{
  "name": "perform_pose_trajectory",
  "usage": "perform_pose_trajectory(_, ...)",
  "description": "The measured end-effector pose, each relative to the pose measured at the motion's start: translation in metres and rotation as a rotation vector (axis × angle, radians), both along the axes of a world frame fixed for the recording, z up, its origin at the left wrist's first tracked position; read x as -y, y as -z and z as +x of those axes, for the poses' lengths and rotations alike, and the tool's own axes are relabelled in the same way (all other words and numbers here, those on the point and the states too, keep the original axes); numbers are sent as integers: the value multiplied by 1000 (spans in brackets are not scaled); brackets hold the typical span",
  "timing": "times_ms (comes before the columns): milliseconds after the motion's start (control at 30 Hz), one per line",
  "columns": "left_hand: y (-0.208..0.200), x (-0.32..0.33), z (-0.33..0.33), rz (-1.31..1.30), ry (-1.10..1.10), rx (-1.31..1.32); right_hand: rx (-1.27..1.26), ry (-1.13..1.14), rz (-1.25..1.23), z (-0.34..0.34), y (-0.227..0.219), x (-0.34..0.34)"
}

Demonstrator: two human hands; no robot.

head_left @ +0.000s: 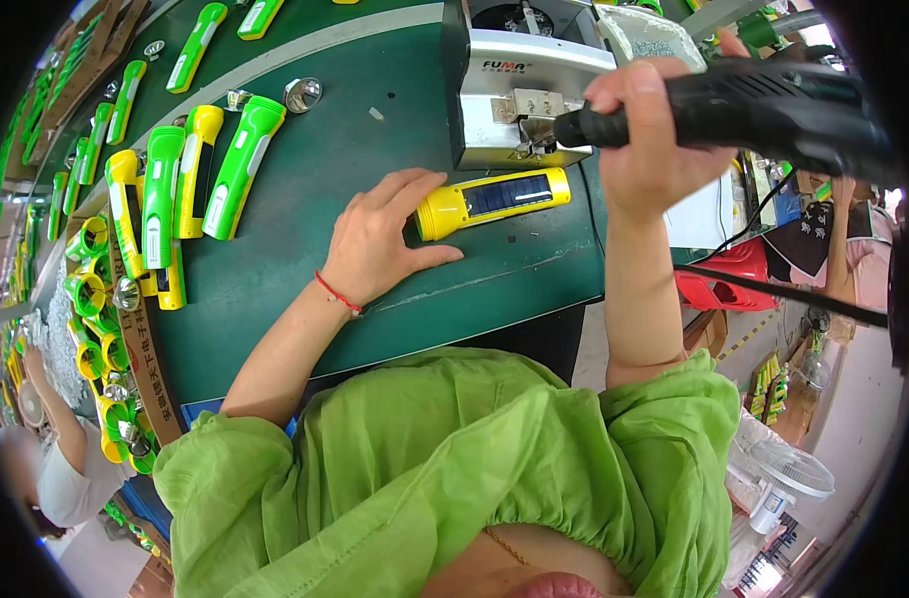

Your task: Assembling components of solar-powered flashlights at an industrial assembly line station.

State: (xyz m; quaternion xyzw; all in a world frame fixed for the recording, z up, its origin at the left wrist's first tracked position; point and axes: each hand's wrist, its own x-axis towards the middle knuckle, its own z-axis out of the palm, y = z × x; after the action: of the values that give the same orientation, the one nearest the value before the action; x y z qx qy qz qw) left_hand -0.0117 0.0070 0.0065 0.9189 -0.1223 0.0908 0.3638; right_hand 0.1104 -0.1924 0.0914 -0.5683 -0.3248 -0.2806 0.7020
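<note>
A: Right hand?
B: Right hand (653, 140) grasps a black power screwdriver (763, 110), fingers wrapped round its front part. Nose points left, at the small metal bracket on the front of a silver machine (484, 75). Cannot tell whether the tip touches.

A: And the left?
B: Left hand (375, 234) is loose, not clenched: fingers curve over the wide end of a yellow flashlight (509, 196), thumb spread apart just below it. Fingertip contact uncertain. Red bracelet (337, 296) on that wrist.

A: Where does the flashlight lie?
B: On the green table (275, 324), just below the machine, wide end left, narrow end right, dark panel facing up.

A: Other things about?
B: Left of that hand, a cluster of flashlights, green and yellow; the nearest is a green flashlight (245, 169), set aslant. A shiny reflector cup (303, 95) sits near its upper end. Off the table to the right: a red stool (728, 279) and, lower, a white fan (788, 473).
</note>
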Motion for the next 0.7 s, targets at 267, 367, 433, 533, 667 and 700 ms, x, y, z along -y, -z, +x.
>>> perform_pose_trajectory(267, 7, 4, -1, 19, 0, 10, -138, -194, -195, 18, 6, 2)
perform_pose_trajectory(367, 7, 8, 6, 32, 15, 38, -235, -295, -64, 10, 9, 2)
perform_pose_trajectory(433, 7, 8, 10, 16, 15, 26, -286, -310, 134, -6, 16, 0)
perform_pose_trajectory(533, 9, 9, 9, -6, 18, 16, -261, -241, 7, -43, 11, -6)
perform_pose_trajectory(667, 6, 9, 11, 14, 23, 71, -150, -159, -89, -64, 19, -12)
perform_pose_trajectory(700, 8, 9, 11, 16, 23, 69, -151, -159, -88, -66, 20, -14)
